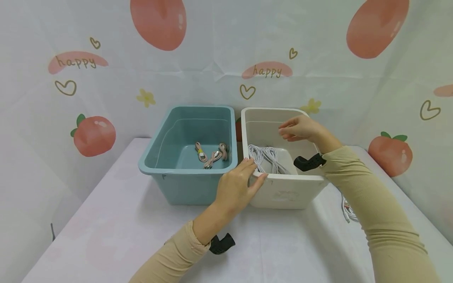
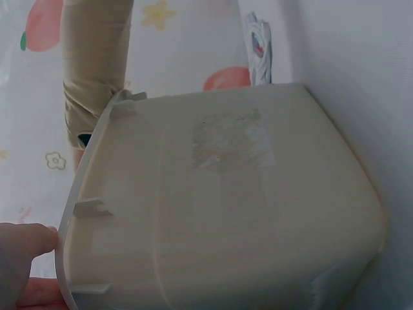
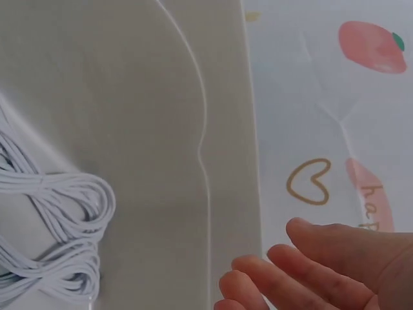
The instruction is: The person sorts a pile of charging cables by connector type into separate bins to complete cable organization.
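Observation:
At its near left corner, the white plastic bin (image 1: 286, 192) is gripped by my left hand (image 1: 235, 188), fingers over the rim and thumb along the front. The left wrist view shows the bin's outer wall (image 2: 226, 194) with the thumb (image 2: 32, 239) at its rim. Above the bin's interior hovers my right hand (image 1: 301, 129), fingers loosely bent and holding nothing. Bundled white cables (image 1: 270, 155) lie on the bin floor toward its left side. In the right wrist view these coiled cables (image 3: 64, 194) sit left of the right hand (image 3: 329, 271).
A blue bin (image 1: 187, 171) stands just left of the white one, with several pinkish bundled cables (image 1: 213, 157) inside. Another white cable (image 1: 348, 211) lies on the table right of the white bin, partly behind the right sleeve. A printed cloth (image 1: 209, 59) hangs behind.

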A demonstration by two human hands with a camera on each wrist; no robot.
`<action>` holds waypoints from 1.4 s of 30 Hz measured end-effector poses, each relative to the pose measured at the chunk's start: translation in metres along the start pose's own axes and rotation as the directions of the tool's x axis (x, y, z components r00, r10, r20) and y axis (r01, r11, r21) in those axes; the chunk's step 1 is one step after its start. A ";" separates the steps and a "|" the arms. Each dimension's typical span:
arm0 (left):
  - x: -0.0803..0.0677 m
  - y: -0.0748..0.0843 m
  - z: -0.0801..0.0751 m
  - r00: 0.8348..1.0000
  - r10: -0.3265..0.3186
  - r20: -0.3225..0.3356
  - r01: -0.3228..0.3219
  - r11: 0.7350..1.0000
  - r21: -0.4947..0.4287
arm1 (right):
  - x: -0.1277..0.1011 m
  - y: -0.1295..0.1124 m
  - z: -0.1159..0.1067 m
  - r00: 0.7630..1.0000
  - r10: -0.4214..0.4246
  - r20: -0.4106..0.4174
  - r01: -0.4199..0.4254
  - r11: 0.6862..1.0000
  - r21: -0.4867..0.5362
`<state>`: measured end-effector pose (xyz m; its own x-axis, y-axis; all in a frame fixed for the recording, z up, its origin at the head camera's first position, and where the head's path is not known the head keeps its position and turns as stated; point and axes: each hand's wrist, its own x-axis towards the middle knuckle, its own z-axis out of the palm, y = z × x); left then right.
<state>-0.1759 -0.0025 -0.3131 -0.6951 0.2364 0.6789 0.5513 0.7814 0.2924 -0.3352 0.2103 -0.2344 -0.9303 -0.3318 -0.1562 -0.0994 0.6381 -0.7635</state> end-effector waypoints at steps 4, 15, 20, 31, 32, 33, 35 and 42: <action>0.000 0.001 0.000 1.000 0.006 -0.003 -0.006 1.000 0.006 | -0.005 -0.002 -0.004 1.000 -0.008 -0.007 0.009 1.000 0.020; -0.001 0.001 0.000 1.000 0.002 -0.007 -0.002 1.000 0.005 | -0.032 -0.015 -0.021 0.993 -0.114 -0.040 0.118 0.988 0.097; -0.001 0.001 0.000 1.000 0.007 -0.016 -0.007 1.000 0.006 | -0.047 -0.010 -0.026 0.986 -0.136 -0.097 0.148 0.981 0.127; -0.001 0.000 0.000 1.000 0.003 -0.013 -0.003 1.000 0.002 | -0.075 0.016 -0.033 0.980 -0.155 -0.128 0.168 0.981 0.099; -0.001 0.000 0.000 1.000 0.002 -0.013 -0.002 1.000 -0.002 | -0.077 0.018 -0.034 0.979 -0.156 -0.130 0.169 0.981 0.098; -0.001 0.000 0.000 1.000 0.003 -0.013 -0.003 1.000 -0.003 | -0.080 0.021 -0.035 0.979 -0.159 -0.129 0.172 0.980 0.100; -0.001 0.000 0.000 1.000 0.005 -0.015 -0.005 1.000 -0.003 | -0.085 0.026 -0.036 0.977 -0.161 -0.140 0.176 0.979 0.105; -0.001 0.000 0.000 1.000 0.012 -0.015 -0.012 1.000 -0.002 | -0.101 0.048 -0.041 0.963 -0.169 -0.209 0.196 0.974 0.115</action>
<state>-0.1755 -0.0026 -0.3137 -0.6810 0.2372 0.6928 0.5607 0.7774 0.2851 -0.2600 0.3026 -0.2296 -0.9532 -0.2818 0.1094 -0.2380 0.4763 -0.8465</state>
